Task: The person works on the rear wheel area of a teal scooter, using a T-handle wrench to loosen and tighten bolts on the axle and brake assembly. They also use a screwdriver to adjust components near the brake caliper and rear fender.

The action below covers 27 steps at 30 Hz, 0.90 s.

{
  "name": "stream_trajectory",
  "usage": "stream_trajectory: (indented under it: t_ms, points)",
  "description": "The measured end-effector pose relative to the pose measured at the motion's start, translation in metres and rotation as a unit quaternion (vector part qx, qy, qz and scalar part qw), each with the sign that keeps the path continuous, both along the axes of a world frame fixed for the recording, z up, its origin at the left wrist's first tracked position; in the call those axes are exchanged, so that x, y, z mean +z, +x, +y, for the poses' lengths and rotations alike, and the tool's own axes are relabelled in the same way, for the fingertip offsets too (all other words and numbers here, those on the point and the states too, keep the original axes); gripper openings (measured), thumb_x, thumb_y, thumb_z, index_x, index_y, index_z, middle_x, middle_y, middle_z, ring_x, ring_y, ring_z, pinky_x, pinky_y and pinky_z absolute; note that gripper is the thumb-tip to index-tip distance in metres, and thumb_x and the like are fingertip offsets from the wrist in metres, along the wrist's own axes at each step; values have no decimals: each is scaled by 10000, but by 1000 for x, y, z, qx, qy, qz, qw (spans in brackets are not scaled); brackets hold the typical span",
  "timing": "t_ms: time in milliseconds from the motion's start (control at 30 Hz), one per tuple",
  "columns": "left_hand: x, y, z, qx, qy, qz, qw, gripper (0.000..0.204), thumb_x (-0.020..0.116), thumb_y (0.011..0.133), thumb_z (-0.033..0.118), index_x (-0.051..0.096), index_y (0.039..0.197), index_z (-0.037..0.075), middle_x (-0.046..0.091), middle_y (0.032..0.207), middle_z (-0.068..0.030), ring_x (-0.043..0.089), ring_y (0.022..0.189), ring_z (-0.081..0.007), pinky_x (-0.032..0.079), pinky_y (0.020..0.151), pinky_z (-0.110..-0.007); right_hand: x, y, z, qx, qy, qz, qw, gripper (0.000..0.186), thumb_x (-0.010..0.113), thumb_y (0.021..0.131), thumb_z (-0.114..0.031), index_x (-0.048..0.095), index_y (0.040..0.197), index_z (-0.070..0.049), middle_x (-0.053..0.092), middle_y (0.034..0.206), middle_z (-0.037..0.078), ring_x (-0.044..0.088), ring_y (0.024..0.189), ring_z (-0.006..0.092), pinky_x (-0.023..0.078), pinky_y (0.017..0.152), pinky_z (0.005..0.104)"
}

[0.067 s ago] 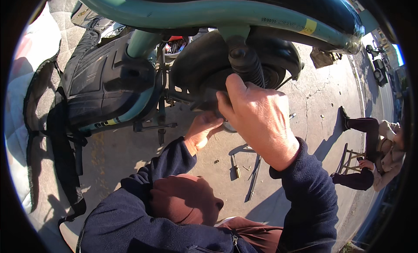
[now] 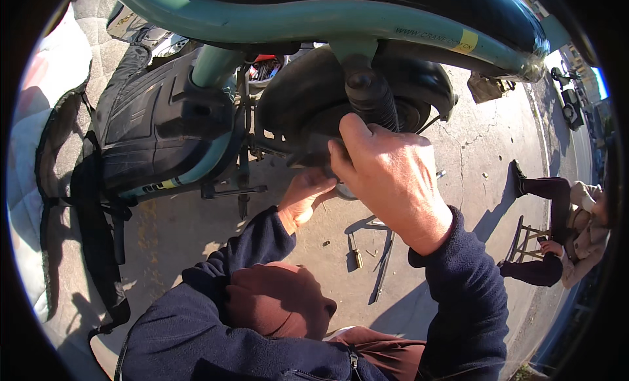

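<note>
Right hand (image 2: 392, 178) gripping black wheel hub (image 2: 327, 129) below ribbed fork boot (image 2: 371, 99); left hand (image 2: 304, 196) pressing beneath, grip unclear; yellow label (image 2: 468, 41) sitting above on teal frame tube (image 2: 314, 20).

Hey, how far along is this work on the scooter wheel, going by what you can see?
Done: tools already lie out on the concrete below the wheel.

In hand: the right hand is pressed on the dark wheel hub beside the ribbed black fork boot, and the left hand reaches up under it. What the fingers hold is hidden.

Left: the wheel is still in the teal frame; nothing has come off.
</note>
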State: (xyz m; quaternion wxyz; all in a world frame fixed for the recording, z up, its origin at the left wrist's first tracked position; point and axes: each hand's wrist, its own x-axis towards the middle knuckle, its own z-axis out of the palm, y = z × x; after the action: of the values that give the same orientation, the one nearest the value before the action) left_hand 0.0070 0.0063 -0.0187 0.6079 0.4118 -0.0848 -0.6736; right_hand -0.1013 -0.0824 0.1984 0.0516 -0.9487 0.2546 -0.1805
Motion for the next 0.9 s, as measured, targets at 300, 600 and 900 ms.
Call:
stream_trajectory:
  t_ms: [300, 600, 900]
  points:
    - [-23, -14, -7, 49, -211, 34, 976, 370, 745, 821, 168, 602, 1126, 16, 621, 1090, -79, 595, 1051, -178, 507, 904, -344, -7, 5, 3, 262, 168, -49, 949, 182, 700, 748, -87, 543, 834, -56, 572, 776, 105, 613, 721, 295, 503, 590, 353]
    - [7, 6, -6, -67, -44, 15, 997, 300, 664, 873, 98, 600, 1148, -3, 629, 1122, -72, 603, 1062, -189, 494, 964, -350, 47, -18, -18, -14, 256, 242, 936, 287, 680, 855, -221, 622, 919, 52, 616, 695, 193, 634, 607, 279, 490, 543, 350]
    - [10, 12, -4, -55, -77, 72, 993, 155, 646, 879, 60, 626, 1015, -12, 640, 1035, -90, 636, 967, -177, 527, 921, -331, 67, 9, -20, 278, -62, 415, 864, 298, 720, 794, -138, 645, 1060, -26, 585, 845, 102, 635, 735, 228, 514, 618, 334]
